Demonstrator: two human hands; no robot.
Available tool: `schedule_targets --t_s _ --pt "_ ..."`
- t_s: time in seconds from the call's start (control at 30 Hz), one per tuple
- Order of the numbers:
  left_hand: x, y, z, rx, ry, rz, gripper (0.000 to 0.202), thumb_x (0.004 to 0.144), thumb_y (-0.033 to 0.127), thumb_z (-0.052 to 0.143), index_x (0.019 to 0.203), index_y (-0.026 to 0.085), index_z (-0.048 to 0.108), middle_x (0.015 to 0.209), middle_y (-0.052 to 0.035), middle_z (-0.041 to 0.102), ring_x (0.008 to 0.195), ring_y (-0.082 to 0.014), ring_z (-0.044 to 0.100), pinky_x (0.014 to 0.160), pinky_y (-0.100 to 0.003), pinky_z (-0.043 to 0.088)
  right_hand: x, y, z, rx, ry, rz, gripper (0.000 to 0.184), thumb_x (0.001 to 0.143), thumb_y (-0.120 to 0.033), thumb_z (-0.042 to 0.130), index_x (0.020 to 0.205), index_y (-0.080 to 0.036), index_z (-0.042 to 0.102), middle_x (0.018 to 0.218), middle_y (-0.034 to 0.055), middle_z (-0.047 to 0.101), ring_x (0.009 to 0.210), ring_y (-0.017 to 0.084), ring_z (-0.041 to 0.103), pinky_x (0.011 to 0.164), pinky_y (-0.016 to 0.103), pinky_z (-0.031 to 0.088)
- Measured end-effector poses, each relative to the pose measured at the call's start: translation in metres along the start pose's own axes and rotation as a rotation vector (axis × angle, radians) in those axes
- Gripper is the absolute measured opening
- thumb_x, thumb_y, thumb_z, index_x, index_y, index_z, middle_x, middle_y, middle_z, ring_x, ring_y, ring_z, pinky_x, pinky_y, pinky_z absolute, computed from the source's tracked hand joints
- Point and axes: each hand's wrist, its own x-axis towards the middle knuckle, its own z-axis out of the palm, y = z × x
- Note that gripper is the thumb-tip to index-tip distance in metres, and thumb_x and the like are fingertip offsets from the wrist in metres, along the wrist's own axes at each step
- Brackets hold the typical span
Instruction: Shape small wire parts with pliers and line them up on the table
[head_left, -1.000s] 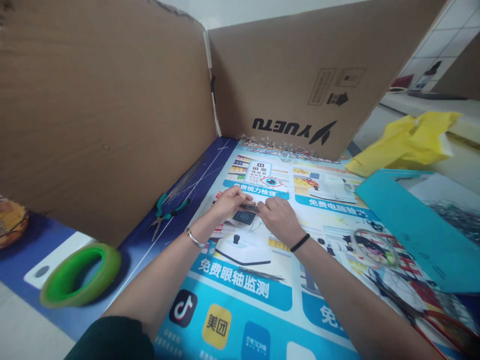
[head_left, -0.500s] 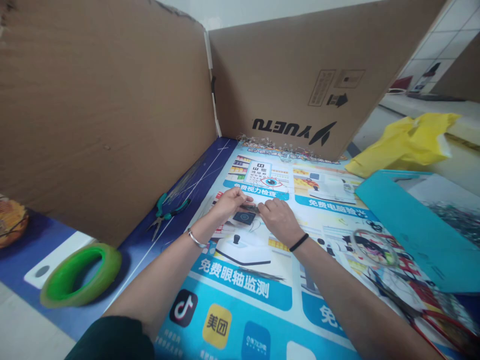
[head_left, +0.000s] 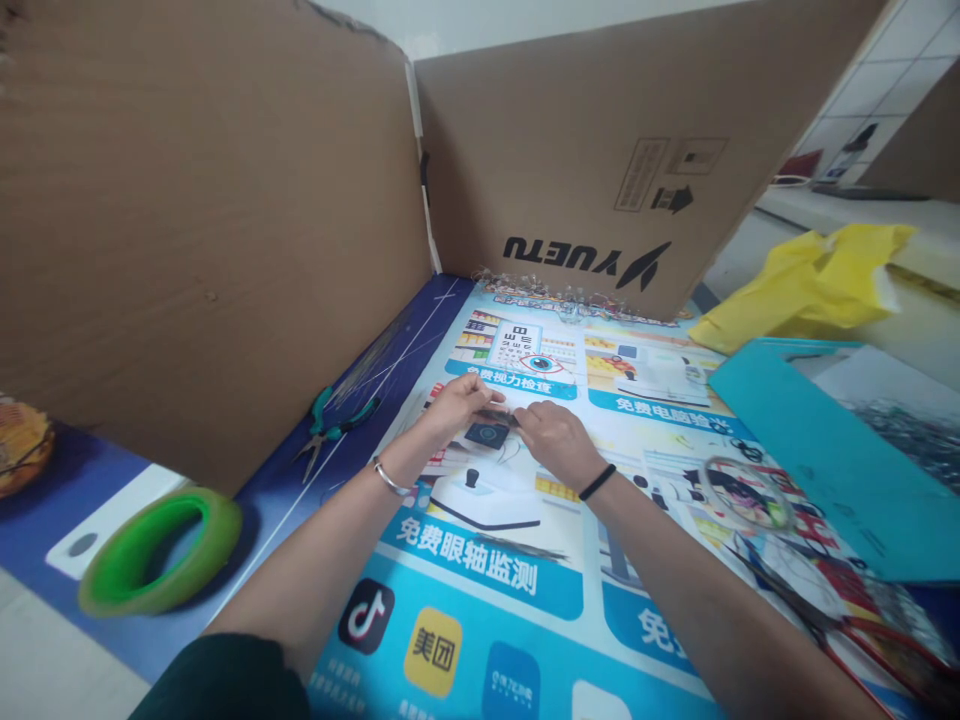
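Above the middle of the printed poster sheet (head_left: 495,675), my left hand (head_left: 459,404) and my right hand (head_left: 556,436) meet with fingertips almost touching. A small, thin, dark piece (head_left: 498,414) spans the gap between them; its kind is too small to make out. Both hands pinch it, thumb against bent fingers, one at each end. Just in front of my wrists, a thin bundle of dark wire strands (head_left: 525,547) lies on the sheet. Teal-handled pliers (head_left: 330,433) rest open to the left, with more fine strands (head_left: 371,365) behind them.
Cardboard walls (head_left: 225,200) stand left and behind. A green tape roll (head_left: 112,597) sits at left. To the right are a clear tape ring (head_left: 705,480), red-handled scissors (head_left: 821,620), a turquoise box (head_left: 795,450) with a shiny tangle inside, and a yellow bag (head_left: 810,290).
My hands keep their pinch on the small dark piece, with hardly any shift in the fingers. The whole view has moved very slightly.
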Motion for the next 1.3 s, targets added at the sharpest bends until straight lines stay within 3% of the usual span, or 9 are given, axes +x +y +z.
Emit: schedule_targets --t_s 0.23,0.53,0.73,1.3 --pt "0.002 -0.002 -0.006 0.025 -0.033 0.017 0.028 0.074 0.032 0.063 0.073 0.015 0.042 0.094 -0.007 0.062 0.078 -0.0156 0.064 0.067 -0.029 0.05 -0.001 0.003 0.007 0.055 0.018 -0.003 0.022 0.09 -0.033 0.045 0.087 -0.017 0.06 0.075 0.0039 0.058 0.074 0.015 0.048 0.068 0.027 0.031" --pt "0.006 -0.002 -0.014 0.063 0.099 0.057 0.021 0.075 0.028 0.059 0.07 0.015 0.043 0.087 -0.0068 0.065 0.078 -0.0164 0.065 0.076 -0.034 0.049 -0.001 0.009 0.005 0.006 0.019 0.002 0.019 0.086 -0.033 0.051 0.086 -0.017 0.06 0.079 0.0063 0.056 0.08 0.019 0.045 0.071 0.03 0.027" --pt "0.006 -0.002 -0.017 0.004 0.028 0.095 0.02 0.075 0.027 0.059 0.07 0.015 0.044 0.09 -0.0071 0.066 0.083 -0.017 0.064 0.079 -0.036 0.049 0.0 0.014 0.004 -0.01 0.116 0.086 0.024 0.088 -0.035 0.046 0.086 -0.017 0.062 0.078 0.0071 0.055 0.08 0.019 0.042 0.072 0.031 0.027" --pt "0.007 -0.004 -0.019 -0.044 0.01 0.095 0.023 0.075 0.031 0.061 0.07 0.016 0.045 0.087 -0.0056 0.065 0.071 -0.0132 0.063 0.071 -0.031 0.051 0.0 0.015 0.002 -0.066 0.101 0.056 0.02 0.087 -0.032 0.047 0.085 -0.018 0.061 0.076 0.0059 0.054 0.078 0.019 0.04 0.07 0.031 0.025"
